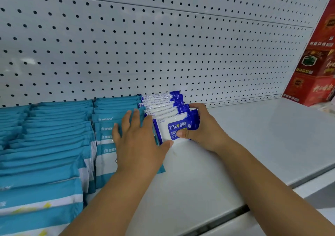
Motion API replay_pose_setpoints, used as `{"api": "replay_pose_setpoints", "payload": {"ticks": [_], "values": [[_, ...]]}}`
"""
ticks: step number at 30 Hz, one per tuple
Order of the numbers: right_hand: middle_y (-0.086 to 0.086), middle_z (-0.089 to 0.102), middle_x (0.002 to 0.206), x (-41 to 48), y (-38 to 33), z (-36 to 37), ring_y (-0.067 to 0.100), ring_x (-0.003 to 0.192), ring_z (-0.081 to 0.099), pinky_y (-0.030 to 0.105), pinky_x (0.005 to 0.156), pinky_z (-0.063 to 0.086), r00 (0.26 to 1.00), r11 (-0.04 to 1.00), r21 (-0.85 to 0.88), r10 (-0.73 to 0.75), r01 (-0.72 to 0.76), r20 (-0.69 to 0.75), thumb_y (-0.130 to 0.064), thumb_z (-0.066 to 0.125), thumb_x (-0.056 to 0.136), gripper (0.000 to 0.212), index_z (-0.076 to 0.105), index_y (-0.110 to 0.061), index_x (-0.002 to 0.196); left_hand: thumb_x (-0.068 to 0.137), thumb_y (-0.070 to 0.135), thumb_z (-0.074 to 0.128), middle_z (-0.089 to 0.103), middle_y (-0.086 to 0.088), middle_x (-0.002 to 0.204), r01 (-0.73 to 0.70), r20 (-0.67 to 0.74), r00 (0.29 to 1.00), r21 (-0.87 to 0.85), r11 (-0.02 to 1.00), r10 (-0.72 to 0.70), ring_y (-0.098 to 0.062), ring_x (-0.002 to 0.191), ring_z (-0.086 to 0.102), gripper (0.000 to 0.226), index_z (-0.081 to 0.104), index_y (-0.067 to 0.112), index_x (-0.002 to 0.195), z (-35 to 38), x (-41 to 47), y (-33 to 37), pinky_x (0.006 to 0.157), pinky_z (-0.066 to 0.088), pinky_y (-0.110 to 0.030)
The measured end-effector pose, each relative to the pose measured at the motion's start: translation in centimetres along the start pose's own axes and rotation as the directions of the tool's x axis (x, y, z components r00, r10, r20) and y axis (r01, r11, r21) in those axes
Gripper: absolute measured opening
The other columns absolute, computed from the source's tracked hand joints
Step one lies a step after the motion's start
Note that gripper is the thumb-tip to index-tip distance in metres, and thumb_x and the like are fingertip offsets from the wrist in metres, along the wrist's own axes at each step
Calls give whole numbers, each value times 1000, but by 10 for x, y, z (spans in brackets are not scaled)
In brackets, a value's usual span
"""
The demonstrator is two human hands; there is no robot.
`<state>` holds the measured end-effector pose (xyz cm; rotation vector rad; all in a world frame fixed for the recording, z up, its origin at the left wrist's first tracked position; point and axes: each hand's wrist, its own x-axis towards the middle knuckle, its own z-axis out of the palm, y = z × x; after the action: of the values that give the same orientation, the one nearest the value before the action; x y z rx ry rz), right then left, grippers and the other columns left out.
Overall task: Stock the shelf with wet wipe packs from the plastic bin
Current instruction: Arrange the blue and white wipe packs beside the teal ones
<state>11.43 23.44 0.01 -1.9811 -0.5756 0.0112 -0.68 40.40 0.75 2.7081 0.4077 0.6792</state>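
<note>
As right hand [205,129] grips it, pack [178,126] reads "75%" (blue label).

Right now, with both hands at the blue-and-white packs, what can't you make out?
Plastic bin: outside the head view entirely.
Blue-and-white packs: count unclear; they overlap, and the gripping right hand covers some right ends.
Front pack: lower label hidden by that hand's thumb.
Teal packs: left hand resting on them hides some labels; the left edge cuts the rows.
Red boxes: blurred, cut by the right edge.
</note>
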Motion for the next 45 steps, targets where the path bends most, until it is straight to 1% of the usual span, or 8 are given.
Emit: {"api": "replay_pose_setpoints", "payload": {"ticks": [7, 13, 21, 27, 31, 34, 39, 45], "values": [[-25, 56, 104, 10, -2, 21, -25, 80, 57, -2, 66, 42, 989, 999, -28, -43, 39, -144, -15, 93, 70, 80, 34, -28, 122, 94, 63, 53, -2, -6, 172, 46, -26, 999, 71, 996, -45, -24, 157, -10, 91, 8, 25, 163, 3, 2, 2, 125, 0, -53], [-23, 49, 115, 10, 2, 15, -3, 101, 61, 5, 71, 51, 998, 998, 49, 41, -38, -56, -16, 92, 71, 90, 26, -31, 131, 95, 59, 53, 1, -3, 172, 25, -13, 1000, 71, 997, -24, -22, 158, -7, 85, 12, 26, 162, 6, 2, 0, 125, 1, -52], [-18, 48, 121, 4, -1, 7, -9, 96, 59, 7, 75, 51, 997, 998, -7, 67, -67, 23, -11, 91, 72, 101, 25, -24, 148, 95, 59, 53, 6, -2, 172, 6, -6, 1000, 69, 998, -6, -21, 158, -4, 82, 18, 27, 161, 7, 1, -1, 125, 2, -52], [0, 42, 157, -16, -21, -13, 16, 134, 50, 34, 106, 47, 993, 966, -233, 119, -109, 27, -37, 82, 83, 90, 31, -19, 154, 95, 56, 55, 7, -5, 172, -59, 6, 998, 106, 993, 59, -24, 159, 0, 76, 30, 22, 159, 1, -5, 4, 124, -1, -56], [0, 42, 158, -44, -30, -41, 18, 143, 43, 34, 113, 40, 994, 895, -433, 105, -106, -26, -50, 72, 88, 85, 31, -22, 157, 98, 56, 49, 2, -7, 172, -103, 72, 993, 133, 986, 94, -24, 159, -4, 74, 26, 21, 159, -9, -6, 16, 125, -4, -53], [-2, 40, 159, -72, -36, -67, 16, 145, 38, 30, 115, 34, 994, 854, -512, 109, -89, 9, -53, 69, 89, 83, 31, -24, 157, 99, 53, 51, 10, -7, 171, -139, 90, 987, 70, 988, 132, -25, 158, 4, 75, 24, 18, 160, -20, -10, 27, 126, 2, -48], [-9, 48, 154, -132, -31, -110, 11, 143, 42, 24, 117, 28, 997, 788, -613, 76, -55, 7, -55, 67, 90, 65, 50, -28, 147, 92, 35, 69, 49, -14, 152, -261, 63, 961, -128, 957, 271, -33, 139, 44, 65, 47, 8, 148, -29, -51, 60, 114, 36, -43], [-10, 50, 152, -215, -11, -164, 11, 134, 52, 21, 112, 31, 989, 741, -656, 132, -143, -66, -51, 68, 91, 59, 54, -28, 144, 97, 45, 61, 35, -3, 163, -374, 154, 895, -254, 892, 419, -22, 149, 32, 72, 33, 18, 158, -11, -107, 110, 120, 26, -34]]}}
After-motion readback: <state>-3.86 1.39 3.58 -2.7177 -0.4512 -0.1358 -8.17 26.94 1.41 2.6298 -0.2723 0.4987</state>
